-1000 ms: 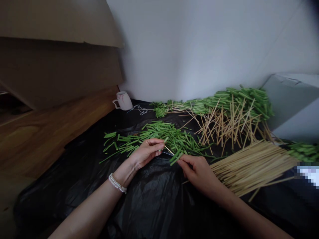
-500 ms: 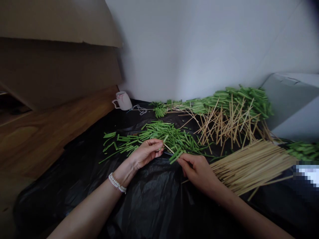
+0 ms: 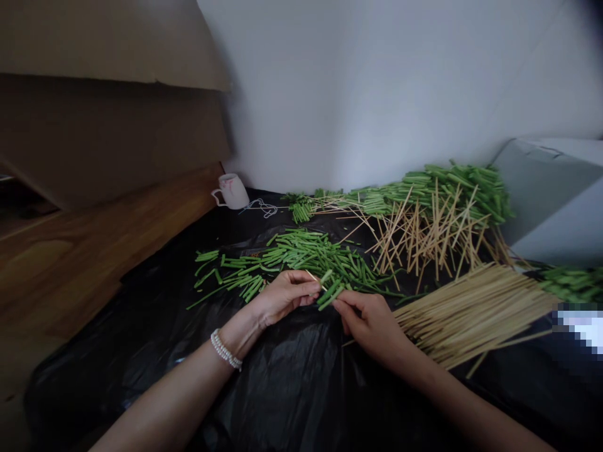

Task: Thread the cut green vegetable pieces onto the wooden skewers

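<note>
Black plastic sheeting [image 3: 282, 389] spreads under the fingers and away to both sides, with a wooden surface [image 3: 117, 251] and a cardboard box [image 3: 108, 138] off to their left and a pale wall [image 3: 301, 94] well beyond them. Between the two sets of fingertips runs a bamboo skewer [image 3: 309, 275], its bare tip standing out just above the left thumb. Fingers of the left hand [image 3: 287, 295] are closed in a pinch on the outermost cut green stalk [image 3: 326, 276] threaded there; a beaded bracelet [image 3: 226, 350] circles that wrist. Thumb and forefinger of the right hand [image 3: 367, 317] grip the same skewer, just behind two more threaded stalks [image 3: 331, 296]. Loose cut stalks [image 3: 306, 248] lie immediately beyond the left fingertips. Right of the right fingers rests a bundle of bare skewers [image 3: 475, 314]. Farther past the fingers sit loaded skewers [image 3: 424, 232], a white mug [image 3: 234, 191] and a thin cord [image 3: 267, 207].
</note>
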